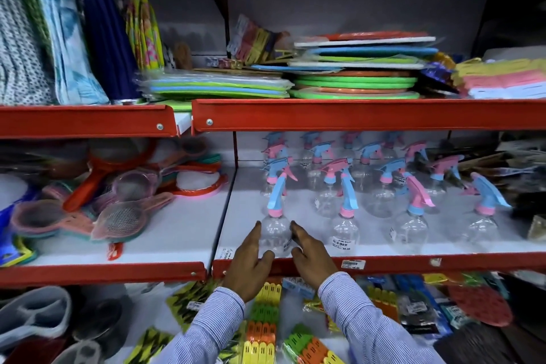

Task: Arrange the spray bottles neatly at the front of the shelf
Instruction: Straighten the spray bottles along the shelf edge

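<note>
Red-edged shelf (pixel 384 263) boards fill our view, the middle one carrying clear spray bottles in rough rows. We count four in the front row; those behind overlap too much for a sure count. Our left hand (pixel 249 263) and right hand (pixel 313 257) flank the leftmost front bottle (pixel 275 233), fingers spread along its sides, with no firm clasp that we can tell.

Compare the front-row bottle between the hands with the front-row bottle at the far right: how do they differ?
The leftmost bottle stands between the left hand and right hand; the rightmost bottle stands untouched. The leftmost bottle's sprayer points away, up the shelf; the rightmost bottle's lies slanted towards the left. Both are clear, with blue triggers and pink collars.
</note>
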`<state>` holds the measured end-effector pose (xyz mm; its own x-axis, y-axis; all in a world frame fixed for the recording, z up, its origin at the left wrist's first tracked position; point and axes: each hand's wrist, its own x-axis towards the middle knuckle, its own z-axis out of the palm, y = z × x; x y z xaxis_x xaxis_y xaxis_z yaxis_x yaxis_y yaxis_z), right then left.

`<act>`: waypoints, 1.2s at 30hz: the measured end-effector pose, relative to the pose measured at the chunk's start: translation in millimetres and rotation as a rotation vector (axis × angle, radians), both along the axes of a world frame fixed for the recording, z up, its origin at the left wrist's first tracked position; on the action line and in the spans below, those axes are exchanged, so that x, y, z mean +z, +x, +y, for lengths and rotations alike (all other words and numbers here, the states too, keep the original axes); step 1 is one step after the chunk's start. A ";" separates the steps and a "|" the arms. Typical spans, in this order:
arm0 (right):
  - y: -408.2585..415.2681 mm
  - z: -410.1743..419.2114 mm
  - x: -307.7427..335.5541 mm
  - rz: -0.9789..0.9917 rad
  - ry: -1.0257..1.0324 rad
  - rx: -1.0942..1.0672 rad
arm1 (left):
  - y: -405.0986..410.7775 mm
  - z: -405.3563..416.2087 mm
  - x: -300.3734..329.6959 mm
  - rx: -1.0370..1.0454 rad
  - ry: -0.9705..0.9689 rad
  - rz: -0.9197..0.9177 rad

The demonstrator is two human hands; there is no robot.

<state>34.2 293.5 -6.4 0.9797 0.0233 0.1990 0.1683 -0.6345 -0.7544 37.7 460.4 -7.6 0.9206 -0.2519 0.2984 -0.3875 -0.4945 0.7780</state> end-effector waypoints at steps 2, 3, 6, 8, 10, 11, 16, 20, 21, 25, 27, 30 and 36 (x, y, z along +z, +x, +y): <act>-5.4 -1.3 -3.4 -0.014 -0.002 -0.009 | -3.7 -0.6 1.1 -0.001 0.018 0.011; -6.7 -1.5 -4.9 -0.022 0.004 -0.020 | -4.9 -0.9 1.8 0.004 0.026 0.009; -5.0 -0.7 -4.7 -0.014 0.045 -0.065 | -8.5 -2.5 3.6 0.059 -0.002 -0.022; 1.1 -0.4 0.0 0.031 0.090 -0.068 | -13.9 -5.2 5.7 0.142 -0.043 -0.064; 8.1 0.3 5.7 0.075 0.135 -0.055 | -20.4 -9.0 6.0 0.199 -0.080 -0.103; 10.3 0.7 8.2 0.090 0.145 -0.049 | -24.1 -11.5 6.2 0.202 -0.084 -0.110; 10.0 4.4 11.1 0.085 0.146 -0.037 | -27.1 -20.2 10.7 0.180 -0.094 -0.107; 1.7 5.6 8.2 0.051 0.159 -0.048 | -20.9 -22.4 18.3 0.150 -0.105 -0.102; -0.7 6.1 7.7 0.040 0.165 -0.048 | -20.1 -22.2 19.5 0.140 -0.105 -0.093; -8.3 7.0 6.4 0.032 0.187 -0.064 | -17.2 -20.9 23.2 0.105 -0.137 -0.055; -10.7 7.2 6.5 0.024 0.196 -0.064 | -16.1 -20.8 23.9 0.114 -0.143 -0.037; -13.0 7.4 7.9 0.011 0.205 -0.065 | -14.5 -20.3 22.9 0.128 -0.130 -0.025; -14.6 7.3 8.4 0.007 0.215 -0.060 | -14.3 -20.2 22.2 0.127 -0.115 -0.026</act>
